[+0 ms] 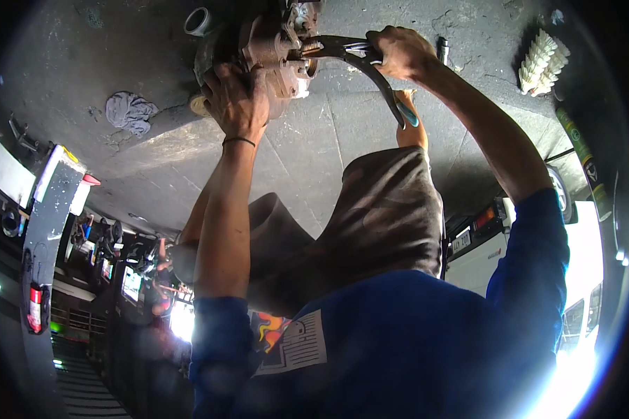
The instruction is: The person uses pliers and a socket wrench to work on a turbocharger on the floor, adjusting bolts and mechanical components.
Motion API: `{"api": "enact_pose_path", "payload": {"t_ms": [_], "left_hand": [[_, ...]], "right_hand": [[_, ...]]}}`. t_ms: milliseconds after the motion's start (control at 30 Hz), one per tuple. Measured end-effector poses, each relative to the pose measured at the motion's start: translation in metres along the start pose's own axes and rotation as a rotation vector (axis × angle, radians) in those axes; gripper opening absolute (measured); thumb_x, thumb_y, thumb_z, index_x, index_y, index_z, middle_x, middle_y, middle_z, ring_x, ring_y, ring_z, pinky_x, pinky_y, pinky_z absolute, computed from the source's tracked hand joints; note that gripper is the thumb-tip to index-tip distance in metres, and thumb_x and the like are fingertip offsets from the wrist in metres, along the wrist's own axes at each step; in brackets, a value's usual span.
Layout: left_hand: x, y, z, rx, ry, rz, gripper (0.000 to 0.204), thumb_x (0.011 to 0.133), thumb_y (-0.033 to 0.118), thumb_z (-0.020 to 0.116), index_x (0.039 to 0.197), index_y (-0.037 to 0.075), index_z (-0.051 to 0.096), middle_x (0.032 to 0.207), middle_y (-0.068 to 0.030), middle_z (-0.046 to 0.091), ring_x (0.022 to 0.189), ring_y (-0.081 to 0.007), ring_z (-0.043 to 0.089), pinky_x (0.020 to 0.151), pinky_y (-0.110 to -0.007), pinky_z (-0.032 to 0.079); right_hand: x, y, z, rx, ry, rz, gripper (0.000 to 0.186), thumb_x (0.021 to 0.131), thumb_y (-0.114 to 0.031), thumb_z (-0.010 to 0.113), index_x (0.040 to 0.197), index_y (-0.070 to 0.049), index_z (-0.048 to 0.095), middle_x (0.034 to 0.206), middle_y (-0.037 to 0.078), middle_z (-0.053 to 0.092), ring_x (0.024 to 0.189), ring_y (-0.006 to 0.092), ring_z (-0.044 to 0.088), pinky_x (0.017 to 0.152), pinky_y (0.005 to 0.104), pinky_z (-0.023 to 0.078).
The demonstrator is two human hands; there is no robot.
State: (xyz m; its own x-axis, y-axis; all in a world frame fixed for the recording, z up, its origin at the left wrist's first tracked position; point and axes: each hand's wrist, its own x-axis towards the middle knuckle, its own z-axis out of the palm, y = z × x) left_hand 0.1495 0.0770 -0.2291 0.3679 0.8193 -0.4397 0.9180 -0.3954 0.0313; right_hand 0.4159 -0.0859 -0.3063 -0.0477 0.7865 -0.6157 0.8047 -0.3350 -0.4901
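A rusty brake caliper (264, 43) is at the top centre, above the grey floor. My left hand (237, 103) is closed on its near left side, with some fingertips hidden behind the metal. My right hand (400, 53) grips one handle of large black pliers (372, 74), to the right of the caliper. The other handle curves down, free of the hand, toward my foot. The pliers' head meets the caliper beside a ridged metal part (312, 47). Whether the jaws bite on that part cannot be made out.
A crumpled grey rag (130, 112) and a pale ring-shaped piece (198, 21) lie on the floor at left. On the right are a dark metal socket (443, 49) and a pale ridged object (541, 64). A grey post (43, 237) stands at left, a vehicle (476, 255) at right.
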Motion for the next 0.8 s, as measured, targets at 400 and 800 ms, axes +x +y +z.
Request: {"api": "enact_pose_path", "payload": {"t_ms": [400,800], "left_hand": [[0.005,0.008,0.001,-0.001,-0.047,-0.019,0.063,0.089,0.052,0.066,0.128,0.007,0.045,0.127,-0.022,0.047,0.126,-0.0453,0.046,0.1,-0.061,0.04],[0.008,0.001,0.011,-0.009,0.009,0.015,0.061,0.088,0.059,0.064,0.122,0.01,0.051,0.125,-0.0219,0.05,0.124,-0.0445,0.049,0.099,-0.061,0.041]], "right_hand": [[0.004,0.009,0.002,0.06,-0.079,0.026,0.034,0.083,-0.033,0.077,0.108,-0.01,0.067,0.108,0.013,0.073,0.112,0.0316,0.069,0.101,0.045,0.054],[-0.016,-0.006,0.0,0.059,-0.016,0.086,0.034,0.087,-0.031,0.074,0.114,-0.013,0.062,0.103,0.016,0.072,0.101,0.0356,0.071,0.088,0.0481,0.058]]}}
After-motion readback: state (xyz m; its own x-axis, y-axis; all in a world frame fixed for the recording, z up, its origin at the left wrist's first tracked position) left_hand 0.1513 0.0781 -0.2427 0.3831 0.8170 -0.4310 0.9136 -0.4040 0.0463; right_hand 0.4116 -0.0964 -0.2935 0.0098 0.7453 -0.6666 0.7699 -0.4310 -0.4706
